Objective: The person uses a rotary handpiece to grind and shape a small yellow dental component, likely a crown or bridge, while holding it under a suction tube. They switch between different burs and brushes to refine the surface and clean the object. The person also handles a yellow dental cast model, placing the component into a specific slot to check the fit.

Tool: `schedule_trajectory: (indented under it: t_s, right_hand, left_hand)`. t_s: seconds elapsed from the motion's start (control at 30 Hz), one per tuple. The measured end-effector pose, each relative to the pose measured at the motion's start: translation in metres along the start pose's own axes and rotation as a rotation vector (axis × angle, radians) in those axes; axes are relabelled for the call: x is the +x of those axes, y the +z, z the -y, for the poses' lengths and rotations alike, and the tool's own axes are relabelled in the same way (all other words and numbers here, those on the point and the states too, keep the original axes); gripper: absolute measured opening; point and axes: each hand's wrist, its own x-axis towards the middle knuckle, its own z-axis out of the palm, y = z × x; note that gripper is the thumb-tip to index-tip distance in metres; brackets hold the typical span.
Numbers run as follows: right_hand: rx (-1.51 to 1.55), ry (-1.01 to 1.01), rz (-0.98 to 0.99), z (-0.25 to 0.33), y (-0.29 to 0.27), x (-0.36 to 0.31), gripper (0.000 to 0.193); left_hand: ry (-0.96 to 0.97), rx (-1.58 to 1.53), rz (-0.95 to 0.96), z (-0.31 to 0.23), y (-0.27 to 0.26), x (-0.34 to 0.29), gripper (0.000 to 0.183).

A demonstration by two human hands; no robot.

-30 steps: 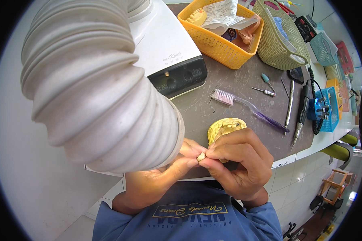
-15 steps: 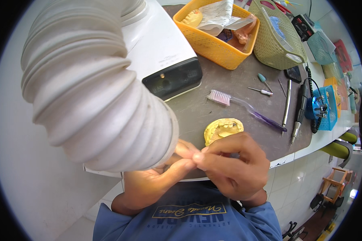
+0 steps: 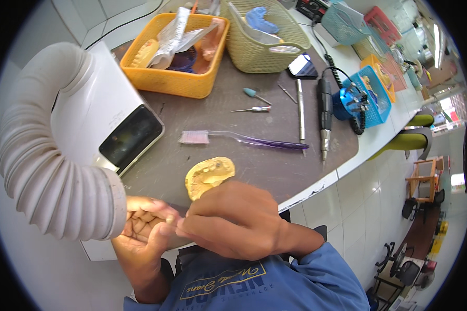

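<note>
My left hand [image 3: 142, 233] is palm up with curled fingers, its thumb and forefinger tips close together beside the hose mouth. A tiny pale spot shows at those tips; I cannot make out whether it is a held piece or a nail. My right hand [image 3: 238, 220] is closed in a pinch, its fingertips meeting the left ones; whatever they hold is hidden. Just beyond the right knuckles lies a yellow dental cast [image 3: 196, 179], partly covered by that hand. A clear and purple toothbrush [image 3: 244, 139] lies farther back.
A ribbed white suction hose [image 3: 62, 192] arches from a white box [image 3: 96, 98] at left. Behind stand an orange basket [image 3: 171, 83] and a green basket [image 3: 264, 57]. Rightward lie a mounted bur [image 3: 251, 93], a metal instrument [image 3: 301, 111], a handpiece [image 3: 325, 109] and a blue bur holder [image 3: 345, 103].
The view has shifted, so the hose sits farther left and looks smaller. My hands stay together at the fingertips; the left palm now shows more, and the right hand's back faces up.
</note>
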Motion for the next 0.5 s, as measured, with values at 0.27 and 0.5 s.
schedule_trajectory:
  t_s: [0.27, 0.5]
  right_hand:
    - [-0.728, 0.280, -0.107, -0.025, -0.129, -0.006, 0.007]
    - [-0.784, 0.624, 0.181, -0.037, -0.144, -0.020, 0.022]
  left_hand:
    - [-0.003, -0.003, -0.050, 0.005, -0.005, 0.002, 0.029]
    - [0.042, -0.047, -0.104, 0.003, -0.001, -0.002, 0.061]
